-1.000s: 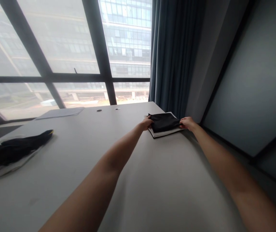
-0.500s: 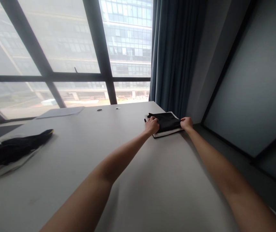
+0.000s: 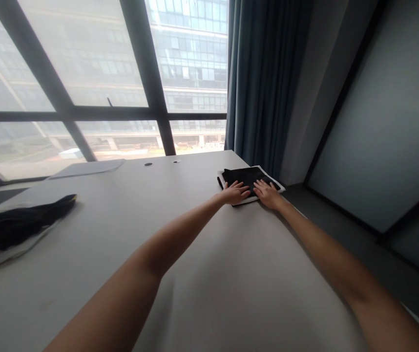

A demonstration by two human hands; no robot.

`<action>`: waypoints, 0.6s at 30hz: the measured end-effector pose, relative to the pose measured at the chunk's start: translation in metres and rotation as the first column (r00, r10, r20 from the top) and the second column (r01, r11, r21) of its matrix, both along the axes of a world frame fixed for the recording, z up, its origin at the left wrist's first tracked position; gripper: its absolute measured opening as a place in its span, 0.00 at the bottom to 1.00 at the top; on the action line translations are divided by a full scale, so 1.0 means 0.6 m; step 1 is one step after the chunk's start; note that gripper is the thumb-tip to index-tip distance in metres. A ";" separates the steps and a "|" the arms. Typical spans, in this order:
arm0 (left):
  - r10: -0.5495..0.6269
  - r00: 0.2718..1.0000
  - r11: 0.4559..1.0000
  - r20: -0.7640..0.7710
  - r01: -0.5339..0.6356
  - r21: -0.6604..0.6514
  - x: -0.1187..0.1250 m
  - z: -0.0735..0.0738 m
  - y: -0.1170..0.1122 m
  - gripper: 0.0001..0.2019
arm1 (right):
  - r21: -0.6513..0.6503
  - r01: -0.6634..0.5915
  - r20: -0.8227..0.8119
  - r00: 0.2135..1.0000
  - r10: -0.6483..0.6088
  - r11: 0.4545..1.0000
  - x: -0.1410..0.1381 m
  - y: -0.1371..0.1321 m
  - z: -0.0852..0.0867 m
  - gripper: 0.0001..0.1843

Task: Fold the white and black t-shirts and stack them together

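Observation:
A folded black cloth lies on top of a folded white one near the far right corner of the grey table. My left hand rests flat on the near left part of the black cloth, fingers stretched out. My right hand lies flat beside it on the near right part, fingers spread. Both arms reach far across the table.
A heap of black and white cloth lies at the table's left edge. A thin grey sheet lies at the far edge by the window. A blue curtain hangs behind the right corner. The table's right edge drops off beside my right arm.
Both hands left the sides of the folded pile and came together, opening flat on top of the black cloth. The pile sits a little farther back.

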State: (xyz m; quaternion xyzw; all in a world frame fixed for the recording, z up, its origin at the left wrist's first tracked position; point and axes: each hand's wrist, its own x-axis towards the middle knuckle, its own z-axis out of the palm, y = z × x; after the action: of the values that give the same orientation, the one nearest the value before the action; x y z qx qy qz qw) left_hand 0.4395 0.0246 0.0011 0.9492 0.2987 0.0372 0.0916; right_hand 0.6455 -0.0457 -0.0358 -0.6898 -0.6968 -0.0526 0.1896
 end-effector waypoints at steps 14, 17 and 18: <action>0.278 0.925 0.959 0.259 -0.284 -0.016 -0.038 0.008 0.101 0.28 | 0.190 0.316 -0.128 0.947 -0.295 0.930 0.010 -0.017 0.029 0.30; 0.285 0.887 0.949 0.364 -0.314 0.023 -0.082 0.017 0.100 0.29 | 0.361 0.240 -0.154 0.968 -0.196 0.901 -0.049 -0.025 0.052 0.28; 0.278 0.887 0.949 0.369 -0.313 0.036 -0.103 0.020 0.098 0.28 | 0.399 0.194 -0.159 0.977 -0.141 0.896 -0.074 -0.030 0.059 0.28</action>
State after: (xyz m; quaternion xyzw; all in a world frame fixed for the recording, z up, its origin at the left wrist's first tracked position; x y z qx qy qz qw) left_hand 0.3779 0.0833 0.0132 0.8729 0.4159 0.2376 0.0929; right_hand 0.6014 -0.0634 -0.0005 -0.6935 -0.5947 -0.1709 0.3691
